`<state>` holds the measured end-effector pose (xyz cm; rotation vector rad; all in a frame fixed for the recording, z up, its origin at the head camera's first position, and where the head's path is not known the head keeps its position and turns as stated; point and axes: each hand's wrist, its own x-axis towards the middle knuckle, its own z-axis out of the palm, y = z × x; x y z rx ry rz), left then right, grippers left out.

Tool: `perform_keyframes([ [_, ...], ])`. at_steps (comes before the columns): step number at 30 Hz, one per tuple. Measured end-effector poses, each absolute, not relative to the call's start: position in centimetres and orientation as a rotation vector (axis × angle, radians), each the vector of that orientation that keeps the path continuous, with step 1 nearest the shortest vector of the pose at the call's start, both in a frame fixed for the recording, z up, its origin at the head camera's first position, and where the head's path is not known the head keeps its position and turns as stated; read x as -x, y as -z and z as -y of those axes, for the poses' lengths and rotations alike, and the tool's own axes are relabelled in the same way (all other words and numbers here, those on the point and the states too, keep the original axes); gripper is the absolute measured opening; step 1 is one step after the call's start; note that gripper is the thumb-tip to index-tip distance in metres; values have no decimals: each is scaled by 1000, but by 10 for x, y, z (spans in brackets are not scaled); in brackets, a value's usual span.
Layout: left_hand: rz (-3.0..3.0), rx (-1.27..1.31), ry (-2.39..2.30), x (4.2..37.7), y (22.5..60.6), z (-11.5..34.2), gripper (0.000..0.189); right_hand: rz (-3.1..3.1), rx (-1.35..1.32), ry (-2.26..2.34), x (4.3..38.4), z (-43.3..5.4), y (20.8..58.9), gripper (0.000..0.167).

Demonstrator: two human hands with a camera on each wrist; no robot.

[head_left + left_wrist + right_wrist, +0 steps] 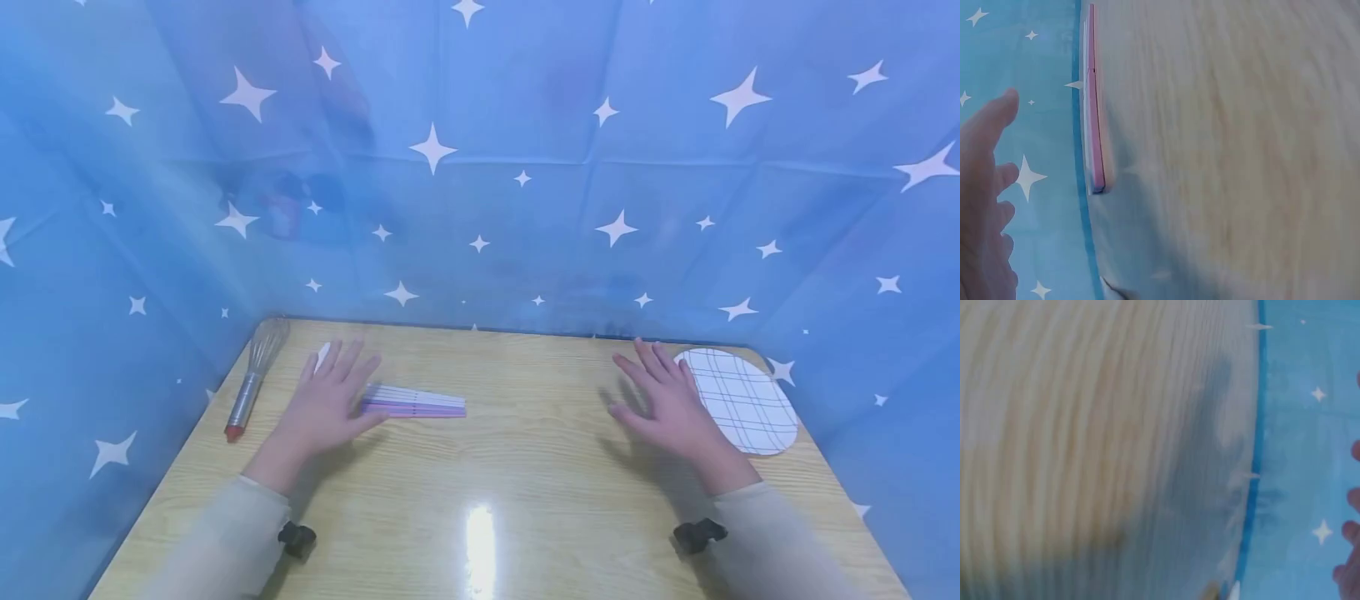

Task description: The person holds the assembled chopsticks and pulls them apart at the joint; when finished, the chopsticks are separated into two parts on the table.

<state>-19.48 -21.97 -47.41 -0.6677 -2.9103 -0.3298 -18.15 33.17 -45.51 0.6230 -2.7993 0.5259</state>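
Observation:
My left hand (326,404) hovers over the left side of the table with fingers spread, holding nothing. Beside its thumb lies a bundle of slim white and purple strips (420,402), its left end partly hidden behind the hand. Past the fingers shows the tip of a white object (322,354), the rest of it covered. On the right, my right hand (667,408) is also spread and holds nothing. It partly overlaps a white oval pad (738,404) with dark crossing lines. In the left wrist view the strips (1094,119) look pink and white.
A whisk (251,383) with a metal handle and red end lies at the table's left edge. Blue cloth (480,192) with white stars stands behind and at both sides of the wood-grain table (555,500).

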Motion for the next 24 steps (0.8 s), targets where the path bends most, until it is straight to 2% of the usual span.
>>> perform_keyframes([
  [11,2932,655,619,199,496,209,86,2596,-581,-756,190,-286,474,41],
  [24,2888,630,782,190,520,200,77,2742,-565,-897,191,-239,495,29],
])
